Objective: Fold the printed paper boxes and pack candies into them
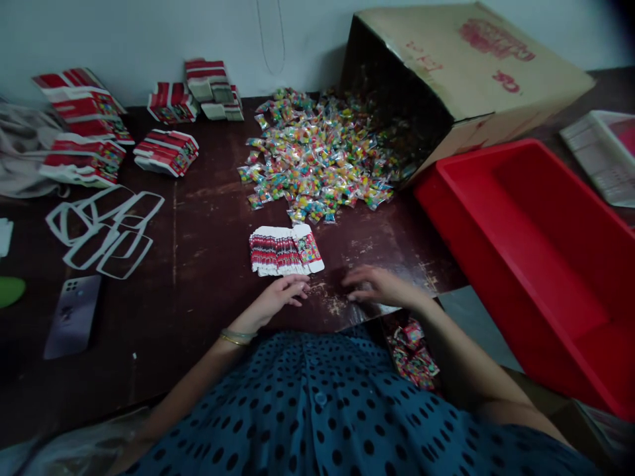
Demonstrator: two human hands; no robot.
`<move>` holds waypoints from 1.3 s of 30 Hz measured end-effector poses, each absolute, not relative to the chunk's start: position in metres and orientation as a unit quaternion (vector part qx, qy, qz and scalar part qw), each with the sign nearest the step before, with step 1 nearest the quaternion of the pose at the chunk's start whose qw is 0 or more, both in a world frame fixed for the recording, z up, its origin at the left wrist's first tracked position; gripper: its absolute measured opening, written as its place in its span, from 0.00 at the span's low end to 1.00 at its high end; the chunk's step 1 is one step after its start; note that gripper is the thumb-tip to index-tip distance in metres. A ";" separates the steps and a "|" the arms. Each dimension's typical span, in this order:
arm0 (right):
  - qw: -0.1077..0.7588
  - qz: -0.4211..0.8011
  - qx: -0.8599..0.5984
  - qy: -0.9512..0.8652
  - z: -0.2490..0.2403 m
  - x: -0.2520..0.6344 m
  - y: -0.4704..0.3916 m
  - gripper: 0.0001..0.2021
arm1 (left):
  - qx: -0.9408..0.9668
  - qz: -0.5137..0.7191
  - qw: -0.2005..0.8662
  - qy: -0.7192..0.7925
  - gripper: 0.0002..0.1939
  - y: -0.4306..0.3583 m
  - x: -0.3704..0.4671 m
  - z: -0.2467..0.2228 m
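A row of flat printed cartons (pixel 280 251), red and white, lies fanned out on the dark table in front of me. Just below its front edge is my left hand (pixel 285 292), fingers apart and loosely curled, holding nothing. My right hand (pixel 372 285) hovers near the table edge, to the right of the cartons, with its fingers spread and nothing in them. Beyond the cartons spreads a large heap of small clear packets with colourful candies (pixel 317 155), which neither hand touches.
A cardboard box (pixel 476 59) lies open behind the heap. Right of me stands a red bin (pixel 546 264). Carton stacks (pixel 82 158), white bands (pixel 106 231) and a phone (pixel 73 317) are at left. Wrapped packets (pixel 414 354) sit below the table edge.
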State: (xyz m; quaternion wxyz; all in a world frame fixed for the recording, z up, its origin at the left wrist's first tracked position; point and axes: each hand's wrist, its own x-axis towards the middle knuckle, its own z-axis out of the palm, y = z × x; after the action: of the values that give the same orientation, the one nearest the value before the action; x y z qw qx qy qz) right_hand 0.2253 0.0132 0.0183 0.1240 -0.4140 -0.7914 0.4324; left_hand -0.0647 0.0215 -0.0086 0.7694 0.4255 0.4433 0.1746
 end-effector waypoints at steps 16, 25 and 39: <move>0.046 0.108 -0.453 -0.884 -0.034 0.139 0.080 0.22 | 0.388 0.144 0.789 0.455 0.19 0.022 -0.073 -0.010; 0.197 0.158 -0.371 -0.894 -0.007 0.127 0.022 0.11 | 0.225 0.320 0.836 0.385 0.17 0.021 -0.063 -0.018; 0.386 0.312 -0.474 -0.727 -0.019 0.119 0.022 0.14 | 0.328 0.234 0.801 0.443 0.13 0.019 -0.061 -0.011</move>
State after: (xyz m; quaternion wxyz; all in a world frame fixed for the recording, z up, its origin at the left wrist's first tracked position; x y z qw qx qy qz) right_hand 0.1189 0.0220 -0.0194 0.3857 -0.4743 -0.7273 0.3119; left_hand -0.0609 0.0195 -0.0109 0.8010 0.3280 0.4427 0.2340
